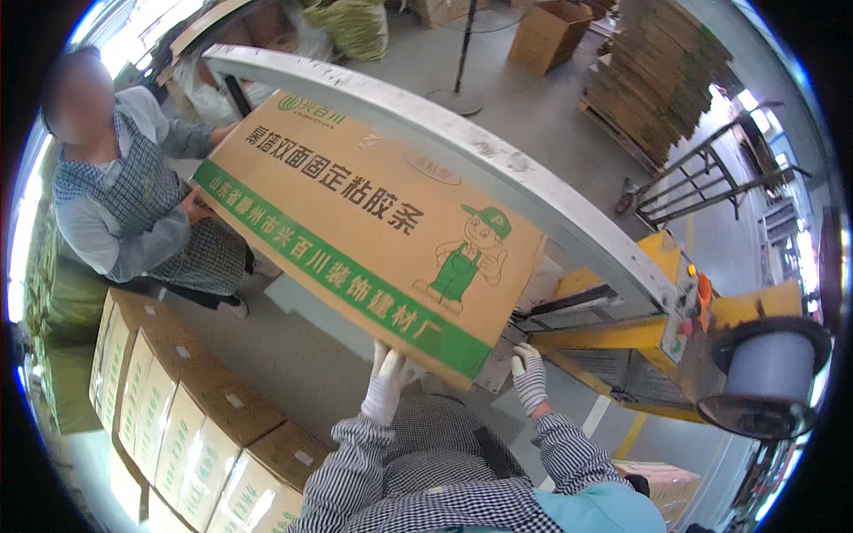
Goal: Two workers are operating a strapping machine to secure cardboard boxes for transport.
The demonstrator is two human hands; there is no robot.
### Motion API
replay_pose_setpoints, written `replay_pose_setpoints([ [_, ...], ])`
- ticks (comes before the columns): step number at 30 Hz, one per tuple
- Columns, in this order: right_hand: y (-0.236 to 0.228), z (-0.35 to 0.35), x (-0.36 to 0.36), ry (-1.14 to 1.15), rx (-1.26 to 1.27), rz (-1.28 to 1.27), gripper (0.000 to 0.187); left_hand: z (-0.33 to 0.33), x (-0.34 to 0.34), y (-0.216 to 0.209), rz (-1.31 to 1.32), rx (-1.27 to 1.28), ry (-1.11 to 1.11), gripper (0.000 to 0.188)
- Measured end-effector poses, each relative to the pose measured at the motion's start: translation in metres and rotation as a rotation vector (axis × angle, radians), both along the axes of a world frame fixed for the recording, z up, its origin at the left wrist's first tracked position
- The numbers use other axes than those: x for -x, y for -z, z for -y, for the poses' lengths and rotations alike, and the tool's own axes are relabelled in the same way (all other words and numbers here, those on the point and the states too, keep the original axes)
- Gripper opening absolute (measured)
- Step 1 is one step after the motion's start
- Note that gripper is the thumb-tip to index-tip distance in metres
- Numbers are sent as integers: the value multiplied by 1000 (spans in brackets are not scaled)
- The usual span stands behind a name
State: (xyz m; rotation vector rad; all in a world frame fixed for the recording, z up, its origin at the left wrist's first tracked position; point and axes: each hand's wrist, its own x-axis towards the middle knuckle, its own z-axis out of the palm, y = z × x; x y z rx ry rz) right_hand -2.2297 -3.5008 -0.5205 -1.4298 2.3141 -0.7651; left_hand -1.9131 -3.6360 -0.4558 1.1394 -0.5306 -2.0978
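Note:
A long brown cardboard box with a green printed band and a cartoon figure lies tilted beneath the pale metal arch of a strapping machine. My left hand, in a white glove, grips the near lower edge of this box; its fingertips are partly hidden there. Just beyond the box's right corner, my right hand wears a striped white glove. Its fingers are stretched toward the machine and seem to hold nothing. At the box's far left end, a co-worker in a checked apron has both hands on it.
Several closed cartons stand in a row at the lower left. A large spool of strapping sits at the right beside the machine's yellow body. Behind are a metal trolley, stacked flat cardboard and an open carton.

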Motion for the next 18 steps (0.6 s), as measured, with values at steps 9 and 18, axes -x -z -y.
replay_pose_setpoints([
  [9, -244, -32, 124, 436, 358, -877, 51, -8, -43, 71, 136, 23, -47, 54],
  [18, -243, -51, 161, 497, 36, -813, 54, -112, -135, 80, 321, -287, -25, 55],
])
